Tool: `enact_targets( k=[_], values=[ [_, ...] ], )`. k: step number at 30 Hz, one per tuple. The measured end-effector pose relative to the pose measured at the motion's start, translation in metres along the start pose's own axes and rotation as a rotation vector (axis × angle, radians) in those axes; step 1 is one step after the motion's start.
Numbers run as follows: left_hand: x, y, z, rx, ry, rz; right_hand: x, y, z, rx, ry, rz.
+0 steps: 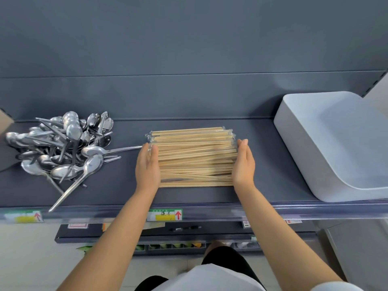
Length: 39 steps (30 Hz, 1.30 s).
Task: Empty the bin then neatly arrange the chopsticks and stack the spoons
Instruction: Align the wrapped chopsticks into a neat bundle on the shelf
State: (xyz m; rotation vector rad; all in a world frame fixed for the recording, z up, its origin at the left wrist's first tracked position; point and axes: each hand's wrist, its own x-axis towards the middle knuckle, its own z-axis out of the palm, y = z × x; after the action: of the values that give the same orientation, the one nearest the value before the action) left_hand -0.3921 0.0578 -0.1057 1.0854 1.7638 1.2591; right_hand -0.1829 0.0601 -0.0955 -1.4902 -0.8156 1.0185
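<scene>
A flat pile of wrapped wooden chopsticks (194, 156) lies crosswise in the middle of the dark grey shelf (262, 164). My left hand (148, 166) presses straight fingers against the pile's left ends. My right hand (243, 162) presses the same way against its right ends. A loose heap of several steel spoons (65, 148) lies to the left, their handles pointing in all directions. The white bin (336, 143) lies tipped on its side at the right with nothing visible inside it.
The shelf's front edge carries a clear price strip with a green label (164, 214). One spoon handle (65, 194) reaches that edge. A brown cardboard corner (5, 120) shows at the far left. Lower shelves sit below.
</scene>
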Motion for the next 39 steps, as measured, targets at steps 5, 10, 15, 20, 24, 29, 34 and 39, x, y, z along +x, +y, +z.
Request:
enact_targets(
  k=[5,10,15,20,24,29,34,39],
  values=[
    [0.001,-0.005,-0.016,-0.028,0.015,-0.012,0.006,-0.003,-0.008,-0.001,0.002,0.05],
    [0.0,-0.004,-0.015,-0.064,-0.051,-0.029,-0.002,-0.004,-0.001,-0.086,-0.082,0.021],
    [0.006,0.006,-0.019,-0.063,-0.077,-0.026,-0.004,0.0,0.004,-0.096,-0.085,0.002],
    [0.021,0.02,-0.022,0.004,-0.06,-0.001,0.019,-0.007,-0.002,-0.076,-0.041,0.036],
    [0.045,0.028,-0.019,0.055,-0.107,0.015,0.045,-0.015,-0.003,-0.137,-0.056,0.039],
    [0.08,0.031,-0.012,0.107,-0.198,-0.105,0.065,-0.028,0.008,-0.119,-0.12,0.094],
    [0.094,0.033,0.001,0.127,-0.213,-0.193,0.067,-0.026,0.02,-0.163,-0.216,0.106],
    [0.099,0.027,0.005,0.174,-0.233,-0.126,0.078,-0.021,0.015,-0.143,-0.205,0.066]
  ],
)
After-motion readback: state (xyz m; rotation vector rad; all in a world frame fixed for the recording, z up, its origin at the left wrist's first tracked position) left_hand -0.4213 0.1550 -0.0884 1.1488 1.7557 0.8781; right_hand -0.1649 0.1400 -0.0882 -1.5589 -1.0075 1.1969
